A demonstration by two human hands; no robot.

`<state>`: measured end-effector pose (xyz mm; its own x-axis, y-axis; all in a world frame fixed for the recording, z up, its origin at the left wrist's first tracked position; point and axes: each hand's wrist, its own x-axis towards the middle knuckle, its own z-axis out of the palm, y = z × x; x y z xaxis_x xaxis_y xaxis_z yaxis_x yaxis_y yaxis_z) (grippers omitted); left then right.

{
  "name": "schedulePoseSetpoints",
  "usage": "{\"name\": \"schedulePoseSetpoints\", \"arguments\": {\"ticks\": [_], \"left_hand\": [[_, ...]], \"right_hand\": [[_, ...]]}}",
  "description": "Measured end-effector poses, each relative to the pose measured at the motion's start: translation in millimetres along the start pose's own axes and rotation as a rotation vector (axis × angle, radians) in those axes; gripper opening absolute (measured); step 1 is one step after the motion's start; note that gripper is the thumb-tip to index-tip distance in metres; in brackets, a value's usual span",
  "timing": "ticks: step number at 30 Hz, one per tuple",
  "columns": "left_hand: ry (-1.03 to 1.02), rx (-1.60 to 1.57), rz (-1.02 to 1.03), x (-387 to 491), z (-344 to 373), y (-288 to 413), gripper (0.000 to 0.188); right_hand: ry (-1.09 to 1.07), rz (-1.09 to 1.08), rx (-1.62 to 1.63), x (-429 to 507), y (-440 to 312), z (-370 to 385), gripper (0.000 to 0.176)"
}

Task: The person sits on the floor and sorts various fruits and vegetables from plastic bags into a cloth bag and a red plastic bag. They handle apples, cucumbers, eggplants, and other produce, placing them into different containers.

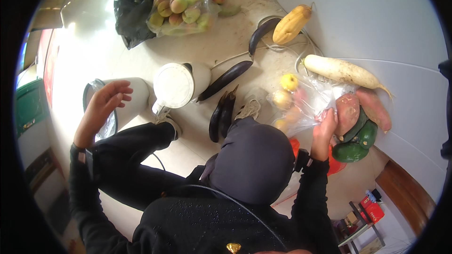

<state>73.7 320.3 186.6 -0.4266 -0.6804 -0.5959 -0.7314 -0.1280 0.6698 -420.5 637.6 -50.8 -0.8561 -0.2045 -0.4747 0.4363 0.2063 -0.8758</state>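
My right hand (325, 127) grips the gathered edge of a clear plastic bag (314, 98) with several yellow and reddish fruits (282, 98) in it. Right beside that hand lie sweet potatoes (348, 111) and dark green squash-like vegetables (353, 151). A white radish (342, 71) rests just beyond them. My left hand (110, 96) is raised over a white waste bin (132, 93) with a clear liner, its fingers spread slightly and nothing in them. A white electric kettle (174, 85) stands to the right of the bin.
Several eggplants (226, 80) lie on the floor around my feet. Farther off are a yellow melon (292, 24), a coiled white cord (307, 47), a bag of peaches (183, 8) and a black plastic bag (136, 8). A white panel (381, 17) bounds the right side.
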Motion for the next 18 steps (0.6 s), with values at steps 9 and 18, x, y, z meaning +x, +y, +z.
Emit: {"name": "schedulePoseSetpoints", "arguments": {"ticks": [9,18], "left_hand": [[0.035,0.082,-0.025,1,-6,-16,0.032],[0.021,0.09,-0.004,0,6,6,0.034]], "right_hand": [[-0.437,-1.07,-0.899,-63,-45,79,0.051],[-1.93,-1.484,-1.08,-90,127,221,0.036]]}}
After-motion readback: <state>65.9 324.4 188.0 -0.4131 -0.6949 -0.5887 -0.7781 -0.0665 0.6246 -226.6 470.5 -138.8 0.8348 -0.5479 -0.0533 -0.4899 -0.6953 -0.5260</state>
